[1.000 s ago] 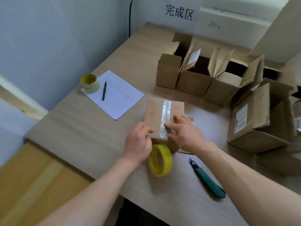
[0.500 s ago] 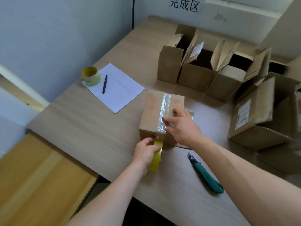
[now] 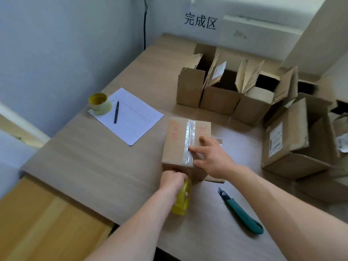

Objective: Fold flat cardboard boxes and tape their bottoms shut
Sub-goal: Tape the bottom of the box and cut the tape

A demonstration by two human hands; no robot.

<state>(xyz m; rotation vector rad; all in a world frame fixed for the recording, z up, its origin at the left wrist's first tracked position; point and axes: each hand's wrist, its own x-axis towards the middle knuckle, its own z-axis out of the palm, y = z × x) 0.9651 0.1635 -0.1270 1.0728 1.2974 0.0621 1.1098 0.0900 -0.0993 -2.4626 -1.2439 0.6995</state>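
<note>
Counter (image 3: pixel 79 166) in a grey-walled corner: box (image 3: pixel 180 147) half taped.
Your left hand (image 3: pixel 174 182) gripped the tape roll (image 3: pixel 183 199) below the box; your flat, spread right hand (image 3: pixel 211 157) pressed the strip (image 3: pixel 188 140). Pulling crooked could wrinkle it.

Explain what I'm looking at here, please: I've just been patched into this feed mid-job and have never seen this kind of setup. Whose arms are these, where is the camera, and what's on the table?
There is no machine: these are a person's two bare arms, filmed by one wide-angle camera worn on their head, looking forward and down. On the wooden table stands a cardboard box, bottom up, with a strip of clear tape along its seam. The right hand presses flat on the box beside the tape. The left hand grips a yellow tape roll at the box's near side. A green utility knife lies to the right. To the left lies a sheet of paper with a pen and a second tape roll on it. Open boxes stand further back, below a wall sign.
</note>
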